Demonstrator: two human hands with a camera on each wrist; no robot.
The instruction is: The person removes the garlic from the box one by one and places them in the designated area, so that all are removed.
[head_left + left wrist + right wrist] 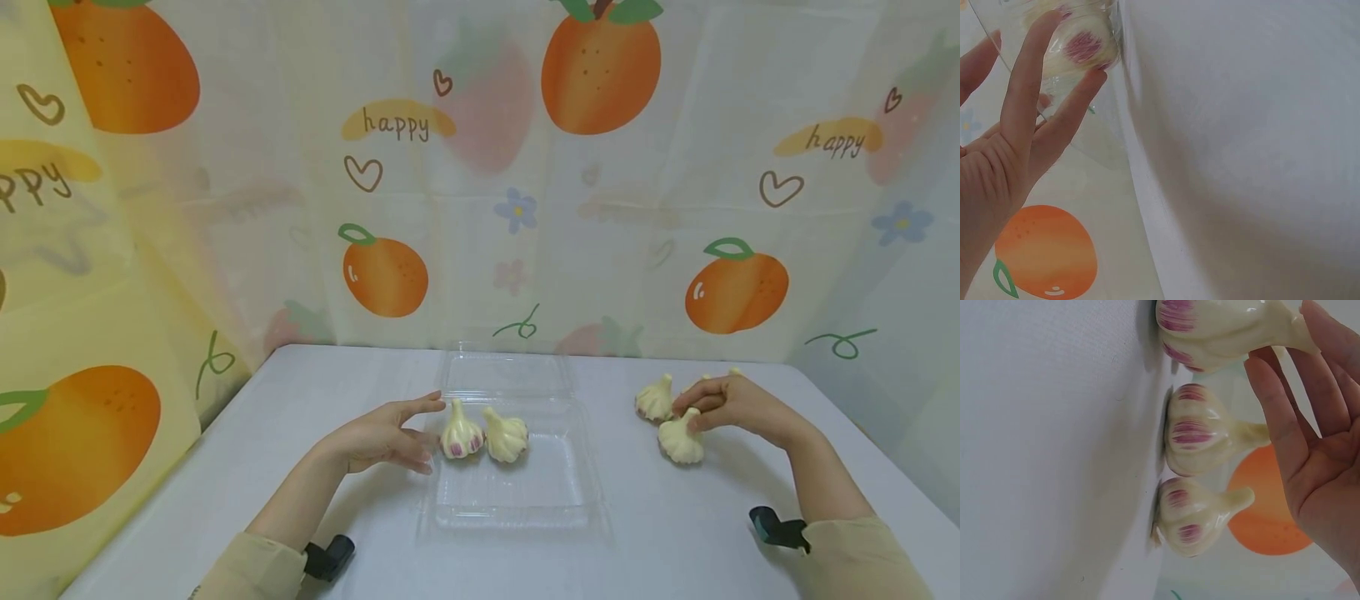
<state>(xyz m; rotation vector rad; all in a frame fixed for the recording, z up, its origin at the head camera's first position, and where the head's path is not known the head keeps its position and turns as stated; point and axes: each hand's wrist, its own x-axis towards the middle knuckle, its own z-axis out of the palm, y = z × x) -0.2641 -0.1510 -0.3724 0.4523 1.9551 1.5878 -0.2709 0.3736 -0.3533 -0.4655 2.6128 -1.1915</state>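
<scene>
My right hand point(738, 407) pinches the neck of a garlic bulb point(681, 440) at the right of the table. In the right wrist view this bulb point(1210, 328) shows purple streaks, its base close by the white surface. Another garlic bulb point(655, 400) stands just behind it, and more are partly hidden by my hand. My left hand point(386, 435), fingers spread, is at the left side of a clear plastic box point(555, 492). Inside the box two garlic bulbs sit side by side: a purple-marked one point(461, 433) nearest my left fingertips, and a paler one point(506, 437).
The transparent lid point(506, 372) of the box lies folded back behind it. A white table point(300, 492) carries everything, with a fruit-printed curtain point(465, 250) along its back and left sides. Each wrist wears a black camera mount point(330, 558).
</scene>
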